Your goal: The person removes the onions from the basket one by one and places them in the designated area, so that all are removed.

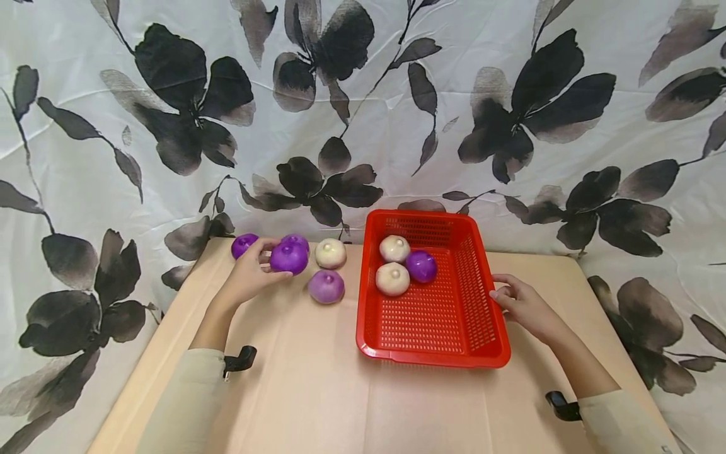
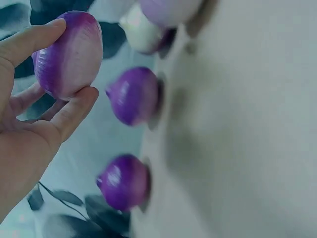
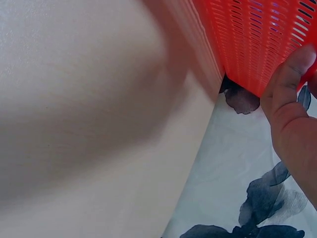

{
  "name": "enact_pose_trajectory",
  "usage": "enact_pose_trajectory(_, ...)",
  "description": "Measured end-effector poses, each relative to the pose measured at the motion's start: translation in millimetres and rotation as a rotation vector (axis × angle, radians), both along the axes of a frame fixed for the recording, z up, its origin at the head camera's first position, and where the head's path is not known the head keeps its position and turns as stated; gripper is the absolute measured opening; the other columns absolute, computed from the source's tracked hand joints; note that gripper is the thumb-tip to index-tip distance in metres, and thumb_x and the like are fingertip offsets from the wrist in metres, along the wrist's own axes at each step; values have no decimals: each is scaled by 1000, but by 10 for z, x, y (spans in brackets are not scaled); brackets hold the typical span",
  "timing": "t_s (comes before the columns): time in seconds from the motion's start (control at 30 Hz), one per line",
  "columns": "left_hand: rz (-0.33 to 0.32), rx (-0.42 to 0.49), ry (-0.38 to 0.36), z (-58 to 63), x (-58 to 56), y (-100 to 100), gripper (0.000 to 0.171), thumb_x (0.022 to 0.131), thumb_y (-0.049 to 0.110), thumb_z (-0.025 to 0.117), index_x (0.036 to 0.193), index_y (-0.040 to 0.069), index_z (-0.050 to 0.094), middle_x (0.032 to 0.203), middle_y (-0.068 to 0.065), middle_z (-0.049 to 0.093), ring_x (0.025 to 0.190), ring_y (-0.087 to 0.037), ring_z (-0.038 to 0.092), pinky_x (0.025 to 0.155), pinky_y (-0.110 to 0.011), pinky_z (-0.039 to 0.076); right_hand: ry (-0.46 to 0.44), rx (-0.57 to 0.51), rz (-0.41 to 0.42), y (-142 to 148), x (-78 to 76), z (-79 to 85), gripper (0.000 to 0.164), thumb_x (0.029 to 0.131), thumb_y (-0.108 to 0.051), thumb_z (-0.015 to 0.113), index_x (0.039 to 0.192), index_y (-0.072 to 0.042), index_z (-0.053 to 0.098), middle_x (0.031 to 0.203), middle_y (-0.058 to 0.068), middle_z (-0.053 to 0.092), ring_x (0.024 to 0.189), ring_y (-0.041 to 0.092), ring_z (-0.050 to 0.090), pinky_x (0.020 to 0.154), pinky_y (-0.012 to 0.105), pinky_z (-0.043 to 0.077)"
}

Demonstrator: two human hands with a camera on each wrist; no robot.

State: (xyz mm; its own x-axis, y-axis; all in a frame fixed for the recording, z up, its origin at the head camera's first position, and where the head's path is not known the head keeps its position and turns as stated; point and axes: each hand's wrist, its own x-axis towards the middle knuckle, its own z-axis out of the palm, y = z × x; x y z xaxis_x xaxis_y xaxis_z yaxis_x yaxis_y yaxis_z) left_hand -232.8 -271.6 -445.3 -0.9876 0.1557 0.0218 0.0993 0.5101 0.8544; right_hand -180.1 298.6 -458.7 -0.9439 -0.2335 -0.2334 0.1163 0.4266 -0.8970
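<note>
Held between thumb and fingers of my left hand [image 1: 249, 277], a glossy purple onion [image 1: 289, 258] is raised above the table; the left wrist view shows the pale side of this onion [image 2: 74, 57]. My right hand [image 1: 524, 309] grips the right rim of a red perforated basket [image 1: 433, 358], its thumb against the outer wall in the right wrist view. Inside the basket lie a white onion [image 1: 394, 249], a second white onion [image 1: 392, 280] and a purple onion [image 1: 421, 267], grouped toward the back left.
Left of the basket, on the table [image 1: 306, 384], are a white onion [image 1: 331, 253] and a lighter purple onion [image 1: 326, 287]. Two more purple ones stand near the back edge, a far-left onion [image 1: 242, 245] and one partly hidden behind the held onion. Floral cloth [image 1: 397, 126] hangs behind.
</note>
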Motion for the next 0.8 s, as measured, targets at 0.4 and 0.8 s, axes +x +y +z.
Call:
enact_pose_trajectory(0.4,36,-51,-55,-413,63,-265,86,83,10,85,150,-4,34,148,-31,44,125,-52,56,105,-61,48,2,3,-3,3,11,-7,58,107,-17,55,154,7,31,102,19,63,85,17,71,75,32,63)
enact_pose_trajectory(0.8,39,-112,-58,-581,43,-265,78,84,11,83,146,-6,40,142,-34,50,128,-53,55,106,-61,47,12,1,-4,-2,15,-14,57,107,-17,56,153,7,32,102,20,63,84,17,71,75,32,63)
